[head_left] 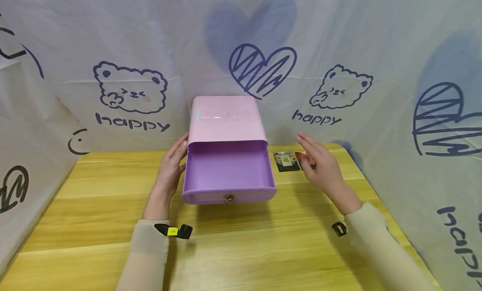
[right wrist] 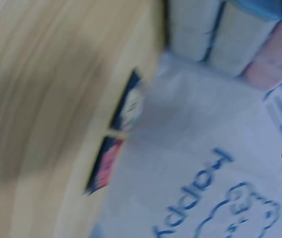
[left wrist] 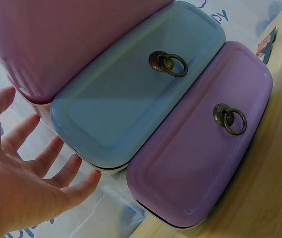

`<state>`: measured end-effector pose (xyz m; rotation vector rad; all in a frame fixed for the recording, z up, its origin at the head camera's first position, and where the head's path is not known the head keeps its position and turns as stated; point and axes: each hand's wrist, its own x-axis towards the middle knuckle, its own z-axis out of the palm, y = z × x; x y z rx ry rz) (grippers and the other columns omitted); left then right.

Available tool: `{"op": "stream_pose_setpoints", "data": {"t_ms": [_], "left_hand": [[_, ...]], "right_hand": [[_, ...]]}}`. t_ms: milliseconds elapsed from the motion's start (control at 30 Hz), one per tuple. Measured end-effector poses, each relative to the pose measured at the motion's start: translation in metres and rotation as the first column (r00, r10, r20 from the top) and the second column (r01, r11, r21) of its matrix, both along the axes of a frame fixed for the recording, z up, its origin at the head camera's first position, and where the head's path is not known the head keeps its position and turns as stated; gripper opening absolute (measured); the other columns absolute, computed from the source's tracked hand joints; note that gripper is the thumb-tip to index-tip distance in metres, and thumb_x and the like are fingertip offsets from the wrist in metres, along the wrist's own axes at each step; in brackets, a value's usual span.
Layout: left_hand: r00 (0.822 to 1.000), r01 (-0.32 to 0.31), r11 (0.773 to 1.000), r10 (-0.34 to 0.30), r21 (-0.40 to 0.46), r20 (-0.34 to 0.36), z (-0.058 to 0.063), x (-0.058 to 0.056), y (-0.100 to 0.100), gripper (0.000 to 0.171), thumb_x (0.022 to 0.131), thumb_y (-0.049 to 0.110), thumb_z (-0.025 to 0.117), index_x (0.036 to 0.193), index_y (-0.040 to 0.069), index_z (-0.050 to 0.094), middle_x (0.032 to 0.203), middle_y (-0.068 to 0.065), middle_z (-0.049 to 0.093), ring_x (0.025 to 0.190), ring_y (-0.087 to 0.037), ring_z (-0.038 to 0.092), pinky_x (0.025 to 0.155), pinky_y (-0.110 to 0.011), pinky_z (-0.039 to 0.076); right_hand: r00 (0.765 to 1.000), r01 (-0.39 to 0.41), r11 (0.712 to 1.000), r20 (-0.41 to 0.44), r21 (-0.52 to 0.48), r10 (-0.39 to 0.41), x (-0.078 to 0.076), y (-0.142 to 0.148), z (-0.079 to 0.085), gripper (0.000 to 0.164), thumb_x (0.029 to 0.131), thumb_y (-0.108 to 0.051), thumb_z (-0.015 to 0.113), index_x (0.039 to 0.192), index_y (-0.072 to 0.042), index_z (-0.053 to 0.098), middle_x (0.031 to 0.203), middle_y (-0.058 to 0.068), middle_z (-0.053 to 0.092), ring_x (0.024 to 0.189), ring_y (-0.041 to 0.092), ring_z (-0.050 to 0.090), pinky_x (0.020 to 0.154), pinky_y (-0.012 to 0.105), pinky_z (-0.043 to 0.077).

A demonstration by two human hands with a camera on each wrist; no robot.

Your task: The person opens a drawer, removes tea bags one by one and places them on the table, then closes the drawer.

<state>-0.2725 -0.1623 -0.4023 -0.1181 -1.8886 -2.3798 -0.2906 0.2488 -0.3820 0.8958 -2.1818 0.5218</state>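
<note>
Head view gives the relation that matters: from my spot in the room, the pink cabinet (head_left: 227, 119) stands toward the back of the worktop (head_left: 241, 249) between the person's hands, and its top drawer (head_left: 248, 194) juts out toward the person, the long front running left to right with a ring handle (head_left: 229, 199) at its middle. The left hand (head_left: 171, 167) is plainly the nearer one, right alongside the cabinet's left side. Its fingers are spread and relaxed, curled round nothing; the tips lie at the cabinet's edge, though I can't tell how firmly they bear on it. Below the top drawer, the blue drawer (left wrist: 136, 99) and lower purple drawer (left wrist: 200, 144) sit closed.

Off to the right, well apart from the drawer, the right hand (head_left: 324, 169) hangs in the air with fingers loosely extended, holding nothing. Seen from above, it partly hides the red card (right wrist: 106, 166). That card and the dark card (head_left: 286, 161) lie flat in a row near the back edge, just right of the cabinet, and the fingers touch neither.
</note>
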Motion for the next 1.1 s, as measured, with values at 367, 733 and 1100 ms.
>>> {"op": "stream_pose_setpoints", "data": {"t_ms": [367, 733, 1100], "left_hand": [[1.0, -0.008, 1.0, 0.008, 0.019, 0.009, 0.001, 0.0, -0.001, 0.049, 0.087, 0.045, 0.056, 0.131, 0.027, 0.048, 0.138, 0.0, 0.041, 0.117, -0.018, 0.039, 0.1, -0.051, 0.032], [1.0, -0.003, 1.0, 0.003, 0.009, 0.009, 0.0, 0.0, 0.0, 0.051, 0.087, 0.046, 0.055, 0.133, 0.026, 0.046, 0.14, -0.001, 0.039, 0.119, -0.019, 0.038, 0.101, -0.052, 0.03], [1.0, -0.002, 1.0, 0.002, 0.011, 0.009, 0.001, 0.001, 0.0, 0.051, 0.087, 0.046, 0.055, 0.133, 0.026, 0.046, 0.14, -0.001, 0.039, 0.119, -0.019, 0.037, 0.102, -0.052, 0.03]], "right_hand": [[0.942, -0.269, 0.961, -0.23, -0.072, 0.246, 0.051, -0.052, 0.043, 0.044, 0.076, 0.0, 0.05, 0.119, 0.002, 0.055, 0.123, 0.018, 0.055, 0.109, 0.03, 0.049, 0.093, 0.035, 0.043], [0.865, -0.382, 0.924, -0.349, 0.009, 0.361, 0.09, -0.092, 0.061, 0.039, 0.074, -0.001, 0.051, 0.111, 0.004, 0.06, 0.113, 0.019, 0.06, 0.101, 0.033, 0.054, 0.085, 0.042, 0.048], [0.791, -0.382, 0.901, -0.432, 0.205, 0.434, 0.111, -0.121, 0.053, 0.035, 0.08, -0.008, 0.051, 0.112, 0.0, 0.061, 0.114, 0.015, 0.061, 0.104, 0.028, 0.053, 0.085, 0.039, 0.048]]}}
